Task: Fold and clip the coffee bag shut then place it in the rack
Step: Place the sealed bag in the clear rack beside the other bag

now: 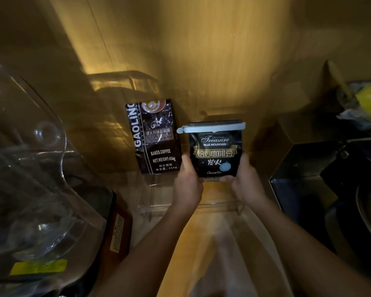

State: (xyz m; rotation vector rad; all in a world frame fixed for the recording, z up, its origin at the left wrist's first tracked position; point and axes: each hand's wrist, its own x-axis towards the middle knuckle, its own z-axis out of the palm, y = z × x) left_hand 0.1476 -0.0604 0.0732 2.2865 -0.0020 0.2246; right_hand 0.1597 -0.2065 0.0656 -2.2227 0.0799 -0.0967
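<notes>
Looming at your far left is a big clear plastic container (24,168), curved and glossy, taking up more of the view than anything else. Ahead of you runs the wooden tabletop (212,249), lit warm yellow against a wooden back wall. On it stands a clear acrylic rack (156,202), hard to trace because it is see-through — its front edge shows as a pale line below your wrists. In the rack's left part leans a dark coffee bag marked GAOLING (154,138), upright and tilted slightly. Just right of it, and apart from it by a narrow gap, is the Blue Mountain coffee bag (215,153), upright with its printed face toward you; whether its base already rests on the rack you cannot tell. Your left hand (187,179) is clamped on the bag's lower left edge, thumb on the front, and your right hand (244,179) is clamped on its lower right edge the same way — both hold it from below. Across the folded top of that bag sits a pale blue clip (212,127), closed along the full width, its tab poking out left.
</notes>
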